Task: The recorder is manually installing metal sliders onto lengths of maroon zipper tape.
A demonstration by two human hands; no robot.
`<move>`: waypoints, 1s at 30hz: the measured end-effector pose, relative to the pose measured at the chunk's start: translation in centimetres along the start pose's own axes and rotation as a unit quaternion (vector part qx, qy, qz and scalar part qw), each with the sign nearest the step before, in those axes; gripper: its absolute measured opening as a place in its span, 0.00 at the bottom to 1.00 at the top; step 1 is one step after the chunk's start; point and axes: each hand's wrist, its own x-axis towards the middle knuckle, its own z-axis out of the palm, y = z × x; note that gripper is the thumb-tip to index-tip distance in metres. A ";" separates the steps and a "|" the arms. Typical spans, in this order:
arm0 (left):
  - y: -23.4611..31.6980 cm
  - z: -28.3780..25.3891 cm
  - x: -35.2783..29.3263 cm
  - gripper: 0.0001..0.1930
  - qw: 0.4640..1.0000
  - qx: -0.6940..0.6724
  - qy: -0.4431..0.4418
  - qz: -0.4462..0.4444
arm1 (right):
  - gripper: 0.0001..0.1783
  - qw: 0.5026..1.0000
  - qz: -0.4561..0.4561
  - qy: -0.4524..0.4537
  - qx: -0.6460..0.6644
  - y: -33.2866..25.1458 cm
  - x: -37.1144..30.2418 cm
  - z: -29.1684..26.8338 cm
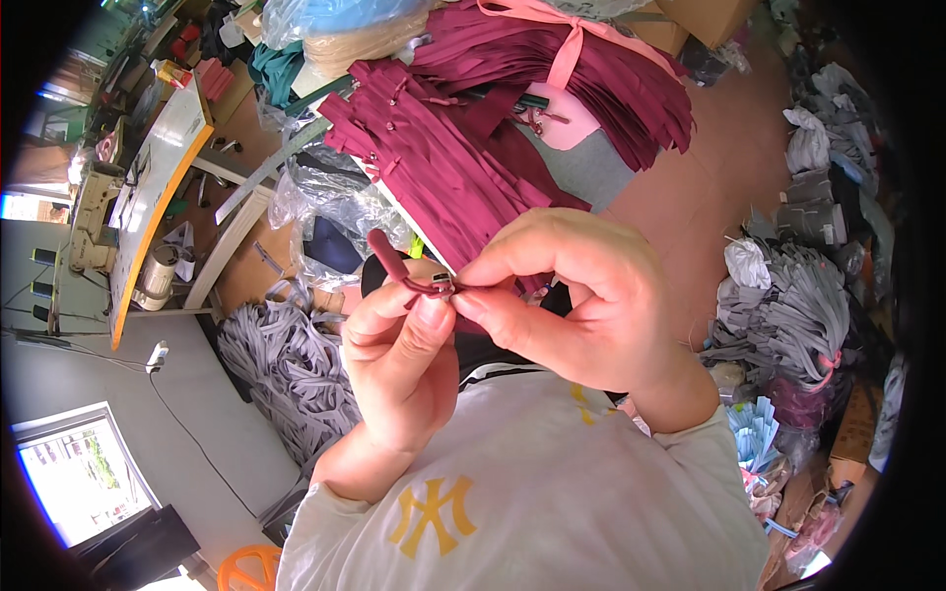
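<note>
My left hand (402,360) pinches a dark red zipper pull (387,256) between thumb and fingers. The pull's thick tab sticks up past the fingers, and its thin cord runs down to a small metal slider (441,280). My right hand (591,300) meets it there, thumb and forefinger closed at the slider end of the pull. The fingertips hide exactly what lies between them. Just beyond both hands, a stack of maroon zipper strips (453,163) lies lengthwise, with several metal sliders and pulls at its far left end.
Another maroon bundle (631,94), tied with a pink ribbon (570,54), lies farther back. Grey strips (286,369) are heaped at the left, and more grey bundles (788,305) lie at the right. A yellow-edged table (163,187) stands left, beside clear plastic bags (330,212).
</note>
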 end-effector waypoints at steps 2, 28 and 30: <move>0.0 0.0 0.1 0.12 1.000 -0.004 -0.007 -0.004 | 0.08 1.000 0.008 -0.002 0.006 0.0 0.1 -0.1; 1.9 1.1 0.5 0.12 0.998 0.050 0.002 -0.031 | 0.11 0.999 -0.015 0.019 0.033 0.8 0.2 0.1; 2.0 1.3 0.7 0.11 0.998 0.042 0.007 -0.037 | 0.11 0.999 -0.007 0.022 0.044 0.8 0.2 0.1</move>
